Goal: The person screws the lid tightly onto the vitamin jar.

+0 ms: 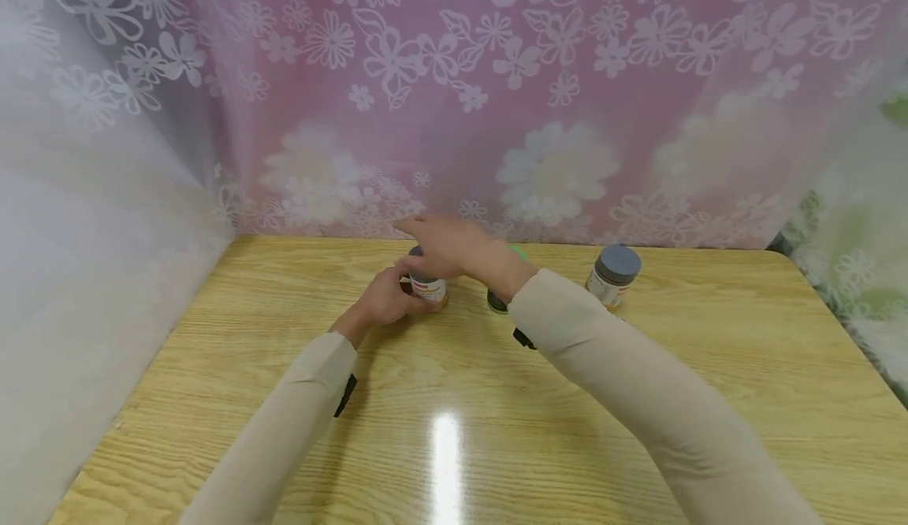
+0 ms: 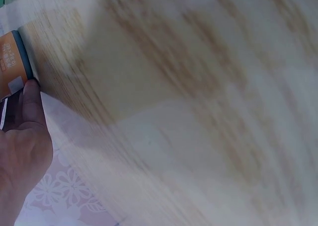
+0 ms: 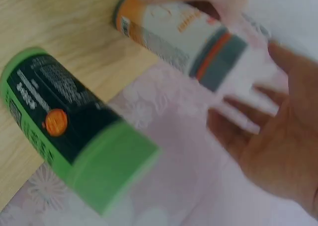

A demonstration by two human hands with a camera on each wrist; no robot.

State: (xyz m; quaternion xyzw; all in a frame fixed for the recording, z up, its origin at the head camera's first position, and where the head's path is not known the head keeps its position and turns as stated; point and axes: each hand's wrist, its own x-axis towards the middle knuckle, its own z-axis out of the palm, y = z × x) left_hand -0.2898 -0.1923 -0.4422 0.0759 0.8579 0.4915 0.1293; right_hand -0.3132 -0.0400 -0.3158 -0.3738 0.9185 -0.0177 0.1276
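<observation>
A white-and-orange labelled jar (image 1: 429, 289) with a grey lid stands toward the back of the wooden table. My left hand (image 1: 386, 298) grips its side low down; the left wrist view catches the fingers against the jar's orange base (image 2: 14, 62). Over the lid is my right hand (image 1: 447, 246). In the right wrist view this right hand (image 3: 278, 136) has spread, slightly bent fingers, apart from the grey lid (image 3: 222, 62), which has an orange ring beneath it. A green canister (image 3: 64, 116) with a black label stands beside the jar, mostly hidden by my right wrist in the head view.
Farther right stands another grey-lidded jar (image 1: 614, 274) with a white label, partly behind my right sleeve (image 1: 638, 383). A pink floral curtain (image 1: 454, 115) hangs along the back edge of the wooden table (image 1: 284, 399). Pale sheeting (image 1: 106, 217) hangs at the left side.
</observation>
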